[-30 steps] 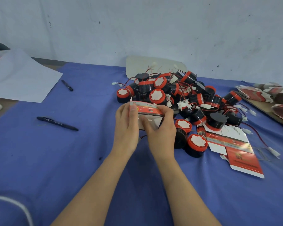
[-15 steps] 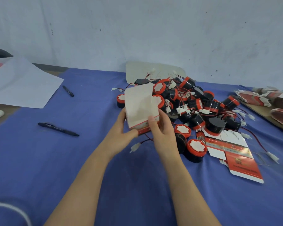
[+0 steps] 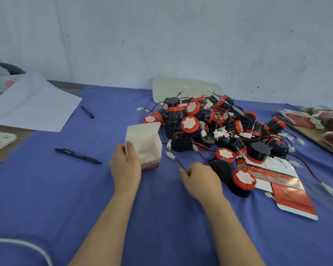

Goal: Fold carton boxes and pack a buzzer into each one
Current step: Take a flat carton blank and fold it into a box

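Small packing workshop, by the look: bare scuffed wall (image 3: 181,35) at 12 o'clock, blue work cloth (image 3: 46,189) at 6 o'clock, heap of buzzers (image 3: 210,127) at 1 o'clock, stacks of flat cartons (image 3: 304,120) at 3 o'clock.

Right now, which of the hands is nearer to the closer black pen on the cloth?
Left. The left hand grips the carton box just right of the pen; the right hand is farther right, pinching a red wire by the buzzers.
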Motion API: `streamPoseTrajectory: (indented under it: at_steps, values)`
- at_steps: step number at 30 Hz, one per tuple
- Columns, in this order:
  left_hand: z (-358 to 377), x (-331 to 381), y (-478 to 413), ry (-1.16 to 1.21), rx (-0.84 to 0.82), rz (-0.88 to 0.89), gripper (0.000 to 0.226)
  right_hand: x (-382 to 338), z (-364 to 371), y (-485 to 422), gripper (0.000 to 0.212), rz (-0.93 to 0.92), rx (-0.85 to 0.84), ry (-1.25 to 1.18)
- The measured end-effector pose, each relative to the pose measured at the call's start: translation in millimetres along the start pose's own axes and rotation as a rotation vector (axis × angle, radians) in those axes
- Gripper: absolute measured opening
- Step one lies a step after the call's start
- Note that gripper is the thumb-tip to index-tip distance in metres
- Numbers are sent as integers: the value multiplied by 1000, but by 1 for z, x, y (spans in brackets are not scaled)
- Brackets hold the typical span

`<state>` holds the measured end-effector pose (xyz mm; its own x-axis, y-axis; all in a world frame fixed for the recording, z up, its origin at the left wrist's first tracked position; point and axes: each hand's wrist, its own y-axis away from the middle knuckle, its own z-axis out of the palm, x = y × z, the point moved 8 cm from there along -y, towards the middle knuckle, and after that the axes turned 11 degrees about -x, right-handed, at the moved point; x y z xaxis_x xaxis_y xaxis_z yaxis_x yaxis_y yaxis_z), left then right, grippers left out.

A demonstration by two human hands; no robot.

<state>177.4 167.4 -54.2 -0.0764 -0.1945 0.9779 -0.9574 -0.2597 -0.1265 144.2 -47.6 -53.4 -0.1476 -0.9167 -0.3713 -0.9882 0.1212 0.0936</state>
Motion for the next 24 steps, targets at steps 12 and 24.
streamPoseTrajectory:
  at_steps: [12,24]
  values:
    - [41,5,16,-306,-200,72,37,-34,-39,22,15,-416,404,-493]
    - [20,0,9,-171,-126,58,45,14,-8,-5,5,-40,290,-609]
